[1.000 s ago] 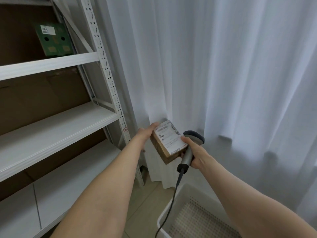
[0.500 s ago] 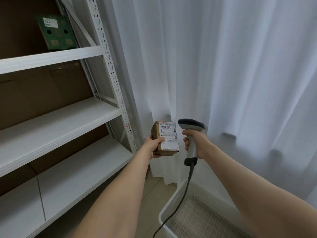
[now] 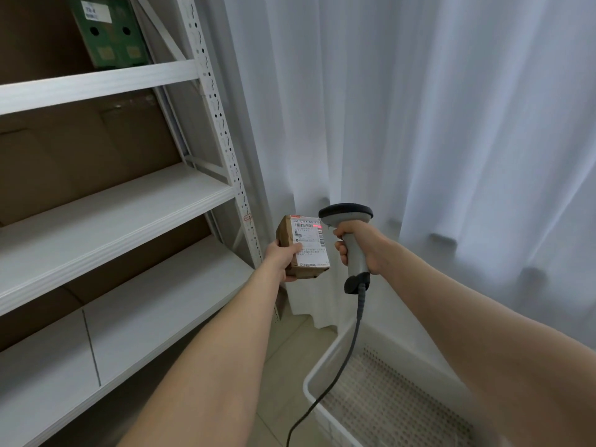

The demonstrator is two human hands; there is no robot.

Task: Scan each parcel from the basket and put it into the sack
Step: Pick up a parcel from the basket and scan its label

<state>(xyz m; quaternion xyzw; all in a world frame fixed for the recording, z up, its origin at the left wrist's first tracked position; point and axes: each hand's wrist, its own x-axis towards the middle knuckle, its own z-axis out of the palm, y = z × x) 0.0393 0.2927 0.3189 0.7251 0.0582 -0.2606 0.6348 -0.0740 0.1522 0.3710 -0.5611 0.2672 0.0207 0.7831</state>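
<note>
My left hand (image 3: 281,257) grips a small brown cardboard parcel (image 3: 304,247) from its left side, white shipping label turned toward me. My right hand (image 3: 356,241) holds a grey handheld barcode scanner (image 3: 348,233) by its handle, its dark head just right of the parcel's top edge. A red scan line glows on the barcode at the label's upper right. The scanner's cable hangs down toward the white perforated basket (image 3: 325,366) at the lower right. The sack is out of view.
A white metal shelving rack (image 3: 129,204) with brown cardboard backing fills the left side. A green box (image 3: 109,30) sits on its upper shelf. White curtains (image 3: 419,124) hang behind and to the right. Beige floor tiles show below.
The parcel was turned upright with its label facing me, and the scanner moved from behind it to its right side. A red scan line now lies on the barcode.
</note>
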